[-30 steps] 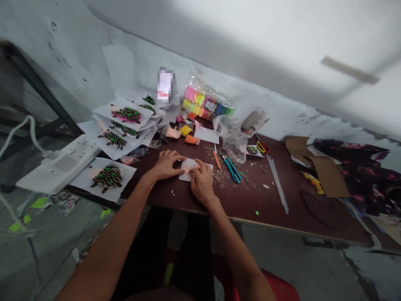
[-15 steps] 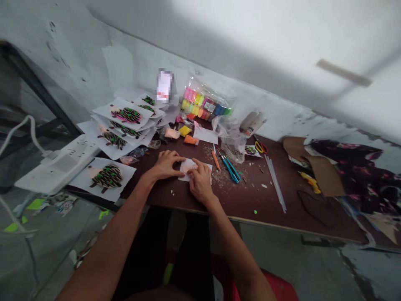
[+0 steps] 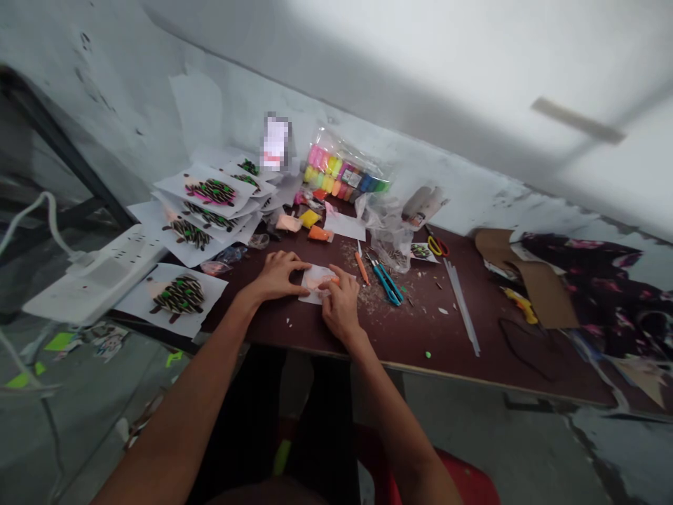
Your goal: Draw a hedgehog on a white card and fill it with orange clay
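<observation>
A small white sheet of paper (image 3: 311, 297) lies on the brown table with a flattened peach patch (image 3: 315, 278), likely modelling clay, on it. My left hand (image 3: 281, 275) rests at the sheet's left side, thumb and fingers apart, thumb on the paper edge. Over the right part of the sheet, my right hand (image 3: 341, 301) has its index finger stretched onto the patch and its other fingers bent. A small orange spot shows by those fingertips; what it is, I cannot make out. Right of this hand lie an orange craft knife (image 3: 362, 267) and teal thread snips (image 3: 388, 283).
Sheets with clay hedgehogs (image 3: 210, 191) are stacked at left, beside a white power strip (image 3: 94, 273). Behind are packets of coloured clay (image 3: 347, 175) and a plastic bag (image 3: 386, 231). Scissors (image 3: 435, 245), clear glue sticks (image 3: 463, 308) and a yellow glue gun (image 3: 519, 306) lie rightward.
My right hand has shifted slightly right, its index finger straighter, and more of the peach patch shows. My left hand stays nearly where it was.
</observation>
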A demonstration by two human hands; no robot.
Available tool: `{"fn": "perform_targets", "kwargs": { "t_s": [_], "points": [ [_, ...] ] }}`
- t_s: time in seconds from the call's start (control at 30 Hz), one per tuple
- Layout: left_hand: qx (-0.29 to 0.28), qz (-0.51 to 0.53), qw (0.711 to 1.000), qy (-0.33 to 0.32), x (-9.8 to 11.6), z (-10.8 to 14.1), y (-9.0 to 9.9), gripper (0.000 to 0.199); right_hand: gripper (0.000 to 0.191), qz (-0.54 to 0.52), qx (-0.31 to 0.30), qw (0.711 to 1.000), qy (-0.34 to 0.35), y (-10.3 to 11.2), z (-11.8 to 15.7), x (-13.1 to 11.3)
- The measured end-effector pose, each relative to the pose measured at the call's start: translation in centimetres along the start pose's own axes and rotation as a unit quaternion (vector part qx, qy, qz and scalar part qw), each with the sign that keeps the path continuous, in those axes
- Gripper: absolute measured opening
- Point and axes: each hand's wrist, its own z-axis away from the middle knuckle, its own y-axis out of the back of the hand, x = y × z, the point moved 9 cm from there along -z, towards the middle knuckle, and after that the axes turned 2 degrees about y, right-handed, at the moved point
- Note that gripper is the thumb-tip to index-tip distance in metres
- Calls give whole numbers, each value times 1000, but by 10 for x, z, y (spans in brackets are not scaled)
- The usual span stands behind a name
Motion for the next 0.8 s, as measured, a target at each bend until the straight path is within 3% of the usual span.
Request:
{"fn": "perform_targets", "kwargs": {
  "t_s": [0.4,0.63,0.8],
  "points": [
    [1,-8,1000,4,-1,0,-1,65,23,19,-40,999,30,-10,-1,-5],
    [9,-3,1000,0,0,0,0,63,23,8,-9,1000,10,-2,0,-2],
    [5,-2,1000,2,1,0,0,63,21,27,-22,999,11,-6,-1,-3]
  ]
}}
